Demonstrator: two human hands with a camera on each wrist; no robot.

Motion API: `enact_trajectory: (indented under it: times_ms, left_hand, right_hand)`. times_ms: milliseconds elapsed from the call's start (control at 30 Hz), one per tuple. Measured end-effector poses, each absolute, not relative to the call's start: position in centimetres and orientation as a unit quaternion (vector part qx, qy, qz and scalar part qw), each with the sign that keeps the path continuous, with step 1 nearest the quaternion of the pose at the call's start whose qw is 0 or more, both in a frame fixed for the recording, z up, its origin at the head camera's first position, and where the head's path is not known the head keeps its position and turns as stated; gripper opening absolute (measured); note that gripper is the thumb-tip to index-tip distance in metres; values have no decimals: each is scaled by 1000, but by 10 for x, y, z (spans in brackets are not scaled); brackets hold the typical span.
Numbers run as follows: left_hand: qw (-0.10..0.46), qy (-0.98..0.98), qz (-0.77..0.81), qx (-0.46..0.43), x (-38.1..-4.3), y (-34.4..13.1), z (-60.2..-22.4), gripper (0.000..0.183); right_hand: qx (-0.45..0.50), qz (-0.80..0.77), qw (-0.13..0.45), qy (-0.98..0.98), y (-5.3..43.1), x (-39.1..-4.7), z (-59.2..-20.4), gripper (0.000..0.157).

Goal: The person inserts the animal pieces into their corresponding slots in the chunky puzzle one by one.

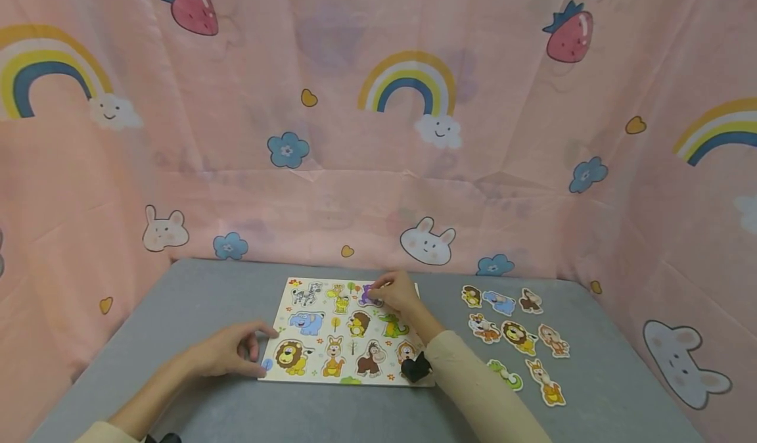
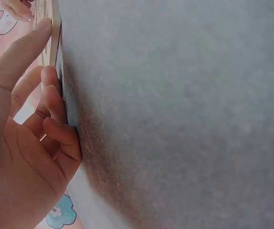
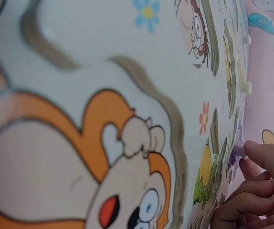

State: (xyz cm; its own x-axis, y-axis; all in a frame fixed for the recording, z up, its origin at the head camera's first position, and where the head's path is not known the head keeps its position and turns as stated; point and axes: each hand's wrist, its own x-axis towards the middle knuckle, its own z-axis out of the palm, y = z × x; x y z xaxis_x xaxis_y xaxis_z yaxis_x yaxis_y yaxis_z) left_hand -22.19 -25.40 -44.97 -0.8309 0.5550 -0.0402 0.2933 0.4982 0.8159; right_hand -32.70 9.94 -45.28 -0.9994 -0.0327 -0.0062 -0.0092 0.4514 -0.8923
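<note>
A white animal puzzle board (image 1: 307, 378) lies flat on the table. My left hand (image 1: 227, 351) is at its left edge, thumb by the near corner and index finger farther up. In the left wrist view the thumb tip (image 2: 43, 25) touches the board's edge; the other fingers bend loosely beside it. My right hand (image 1: 399, 293) reaches over the board's far right part. Its thumb and index finger pinch the small knob (image 3: 241, 151) of a purple animal puzzle piece (image 1: 370, 295), which sits at its recess and is partly covered by the fingers.
Right of the board lie several loose pieces, among them a lion (image 1: 519, 338), an elephant (image 1: 499, 303), a crocodile (image 1: 505, 375) and a kangaroo (image 1: 547, 384). Knobs (image 3: 246, 88) stand up from the board's far row. A pink patterned cloth (image 1: 331, 200) hangs behind the grey table (image 1: 225, 410).
</note>
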Motion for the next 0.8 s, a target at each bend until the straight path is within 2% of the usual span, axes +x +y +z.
enact_trajectory:
  times_ms: [800]
  left_hand:
    - [152, 858, 428, 241, -221, -253, -448, 58]
  right_hand:
    - [-25, -498, 5, 867, 101, -327, -452, 10]
